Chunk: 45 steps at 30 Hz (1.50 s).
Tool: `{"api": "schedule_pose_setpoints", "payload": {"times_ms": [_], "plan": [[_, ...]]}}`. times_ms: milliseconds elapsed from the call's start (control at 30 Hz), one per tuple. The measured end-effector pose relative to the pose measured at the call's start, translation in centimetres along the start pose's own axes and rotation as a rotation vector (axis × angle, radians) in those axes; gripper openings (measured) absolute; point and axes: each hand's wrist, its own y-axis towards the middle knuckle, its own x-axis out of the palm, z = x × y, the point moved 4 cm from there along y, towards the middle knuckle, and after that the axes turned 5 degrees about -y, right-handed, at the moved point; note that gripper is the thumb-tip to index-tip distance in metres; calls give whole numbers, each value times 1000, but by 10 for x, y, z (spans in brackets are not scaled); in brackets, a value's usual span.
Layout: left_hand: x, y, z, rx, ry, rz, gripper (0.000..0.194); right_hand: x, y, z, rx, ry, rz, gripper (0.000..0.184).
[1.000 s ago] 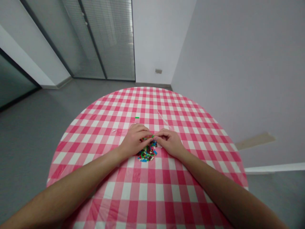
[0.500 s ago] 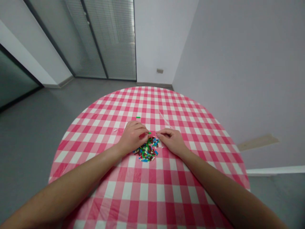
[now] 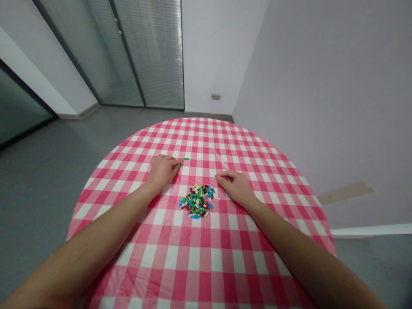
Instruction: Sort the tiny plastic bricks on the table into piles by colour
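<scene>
My left hand [image 3: 162, 171] rests on the cloth left of centre, its fingertips pinching a thin green brick [image 3: 179, 163]. Just beyond those fingertips, a second thin green brick [image 3: 186, 159] lies alone and apart from the held one. My right hand [image 3: 233, 187] lies to the right with loosely curled fingers and nothing visible in them. It is nearest to a low pile of small plastic bricks [image 3: 197, 201] in green, blue, brown, red and white, and its fingertips do not touch the pile.
The bricks lie on a round table with a pink-and-white gingham cloth [image 3: 225, 146], which has a faint crease near the far side. Grey floor [image 3: 64, 146] surrounds the table. A glass partition with blinds [image 3: 151, 51] stands behind, and a pale wall [image 3: 322, 86] stands right.
My left hand has moved away from the pile, up and to the left, with the green brick at its fingertips. My right hand has drawn back slightly to the right. The whole pile now shows.
</scene>
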Motion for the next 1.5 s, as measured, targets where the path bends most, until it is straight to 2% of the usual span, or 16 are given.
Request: {"api": "schedule_pose_setpoints", "payload": {"times_ms": [167,300,567,833,1133,1333,1500], "plan": [[-3,-7,9,72,42,65,24,-1,0,0,3,1,-4,28],[1,-11,18,149,43,54,26,-1,0,0,-27,-21,-4,26],[7,-11,18,81,9,-2,35,0,0,0,-37,-37,-24,25],[10,-11,17,98,85,-12,39,-1,0,-2,-34,-66,-39,22],[12,-10,15,91,32,-18,41,2,-1,0,-76,-65,-65,19],[10,-11,16,144,-22,43,37,5,-6,-10,-254,-85,-252,16],[11,-13,21,213,-86,2,32,8,-11,-13,-408,-154,-348,21]]}}
